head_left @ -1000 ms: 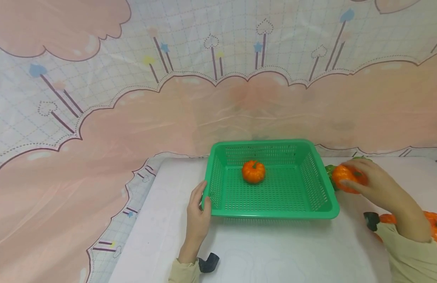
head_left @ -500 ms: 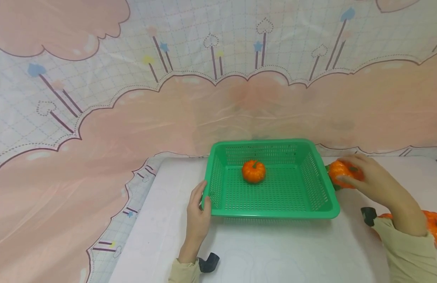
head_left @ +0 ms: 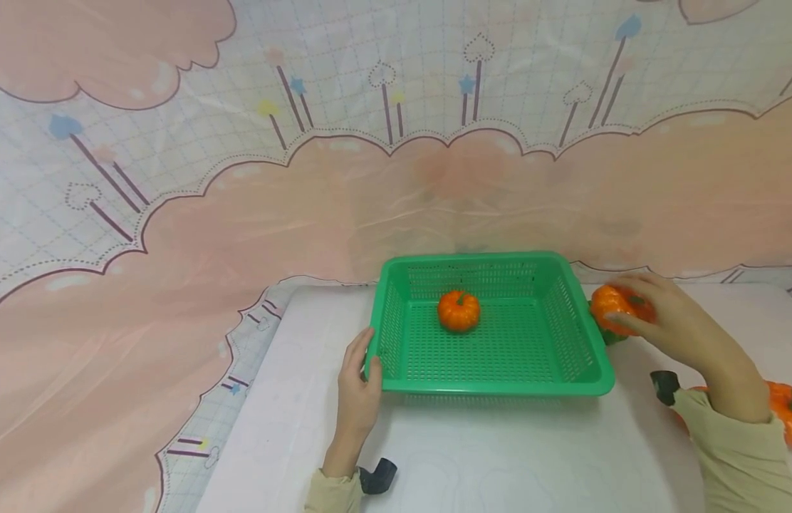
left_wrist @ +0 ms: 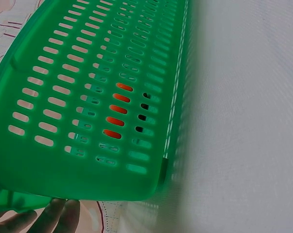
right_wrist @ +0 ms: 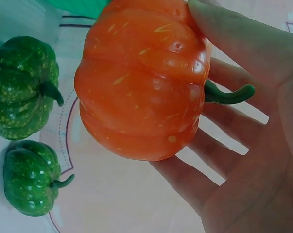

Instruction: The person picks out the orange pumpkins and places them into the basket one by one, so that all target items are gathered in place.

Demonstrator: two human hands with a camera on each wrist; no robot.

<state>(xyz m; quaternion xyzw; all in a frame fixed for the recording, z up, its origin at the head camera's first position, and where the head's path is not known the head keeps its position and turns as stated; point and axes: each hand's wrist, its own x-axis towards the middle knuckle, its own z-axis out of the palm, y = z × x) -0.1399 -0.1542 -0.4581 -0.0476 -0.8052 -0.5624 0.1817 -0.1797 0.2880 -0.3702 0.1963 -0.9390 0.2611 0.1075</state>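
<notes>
My right hand (head_left: 665, 320) holds an orange toy pumpkin (right_wrist: 141, 82) with a curved green stem, just off the right end of a green plastic basket (head_left: 492, 388). Thumb and fingers close round it, the stem towards the palm. My left hand (head_left: 360, 388) grips the basket's left rim near the front corner; in the left wrist view its fingertips (left_wrist: 68, 216) touch the edge. A smaller orange pumpkin (head_left: 459, 311) sits inside the basket, left of its middle. Two green pumpkins, one larger (right_wrist: 22, 90) and one smaller (right_wrist: 32, 178), show below the held one in the right wrist view.
More orange pumpkins (head_left: 790, 413) lie on the white table at the right, partly hidden by my right forearm. Behind the table hangs a pink and white patterned cloth (head_left: 396, 206). A black wrist mount (head_left: 378, 476) sticks out by each sleeve.
My right hand has moved slightly left and away from me with the orange pumpkin, closer to the basket's right rim. My left hand and the basket stay in place.
</notes>
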